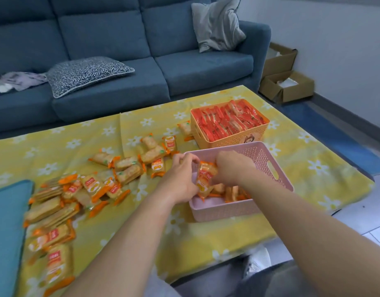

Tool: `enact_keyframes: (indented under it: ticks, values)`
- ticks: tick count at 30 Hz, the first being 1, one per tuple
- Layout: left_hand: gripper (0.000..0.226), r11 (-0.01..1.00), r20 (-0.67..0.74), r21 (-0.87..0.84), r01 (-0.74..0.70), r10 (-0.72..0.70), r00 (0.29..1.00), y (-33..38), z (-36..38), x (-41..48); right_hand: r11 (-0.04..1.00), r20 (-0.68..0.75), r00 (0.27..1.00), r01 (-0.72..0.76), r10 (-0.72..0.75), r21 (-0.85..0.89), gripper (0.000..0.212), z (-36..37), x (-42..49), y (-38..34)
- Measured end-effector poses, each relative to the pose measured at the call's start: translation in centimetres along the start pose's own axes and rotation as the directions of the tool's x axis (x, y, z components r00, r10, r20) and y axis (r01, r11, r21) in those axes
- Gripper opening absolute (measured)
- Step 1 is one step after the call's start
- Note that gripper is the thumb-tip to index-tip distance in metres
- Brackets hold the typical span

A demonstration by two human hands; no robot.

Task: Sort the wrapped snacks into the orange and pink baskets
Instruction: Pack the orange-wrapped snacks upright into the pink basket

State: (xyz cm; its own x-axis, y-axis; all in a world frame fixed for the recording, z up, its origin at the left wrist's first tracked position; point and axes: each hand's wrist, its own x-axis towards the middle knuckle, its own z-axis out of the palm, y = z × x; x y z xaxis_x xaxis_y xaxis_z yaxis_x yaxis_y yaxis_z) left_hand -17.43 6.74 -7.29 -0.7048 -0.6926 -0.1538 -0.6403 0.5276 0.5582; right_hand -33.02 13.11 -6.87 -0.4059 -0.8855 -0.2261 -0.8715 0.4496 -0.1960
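Observation:
The pink basket (272, 166) stands near the table's front right, with a few orange-wrapped snacks (229, 192) inside. Behind it the orange basket (229, 141) is full of red-wrapped snacks (229, 120). Both my hands are over the pink basket's left part. My left hand (180, 179) and my right hand (234, 168) together hold a stack of orange-wrapped snacks (205, 179) standing upright between them. Several more orange-wrapped snacks (82, 191) lie loose across the yellow flowered cloth (313, 174) to the left.
A blue sofa (125, 82) with cushions runs along the table's far side. A teal cushion (7, 232) lies on the table's left edge. Open cardboard boxes (285, 82) sit on the floor at the right. My knees show below the table's front edge.

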Motion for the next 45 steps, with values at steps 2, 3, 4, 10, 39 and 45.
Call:
enact_keyframes:
  ticks: [2, 3, 4, 10, 39, 45]
  values:
    - [0.067, 1.0, -0.044, -0.029, -0.011, 0.009, 0.999, -0.2, 0.0, 0.2, 0.984, -0.003, 0.991, 0.133, -0.133, 0.121, 0.025, -1.0, 0.1, 0.2]
    - [0.069, 0.999, -0.071, -0.031, -0.016, 0.014, 0.997, -0.2, -0.1, 0.4, 0.962, -0.037, 0.978, 0.207, -0.203, 0.178, 0.02, -1.4, 0.1, 0.3]
    - [0.07, 0.999, -0.099, -0.029, -0.032, 0.029, 0.995, -0.1, -0.1, 0.6, 0.937, -0.095, 0.963, 0.269, -0.254, 0.224, 0.023, -1.6, 0.1, 0.3]
    - [0.045, 0.956, -0.282, -0.283, -0.08, -0.004, 0.959, -0.5, 0.5, 1.4, 0.798, -0.329, 0.938, 0.282, -0.112, 0.532, 0.039, -0.8, 0.6, -1.6]
    - [0.056, 0.985, -0.36, -0.133, 0.113, -0.154, 0.92, -2.2, 1.7, 3.1, 0.99, 0.101, 0.988, -0.122, 0.115, 0.065, 0.056, 3.6, 3.4, -3.5]
    - [0.051, 0.978, -0.336, -0.148, 0.147, -0.189, 0.923, -2.0, 1.7, 3.4, 0.978, 0.146, 0.983, -0.134, 0.111, 0.161, 0.035, 2.6, 3.4, -1.7]
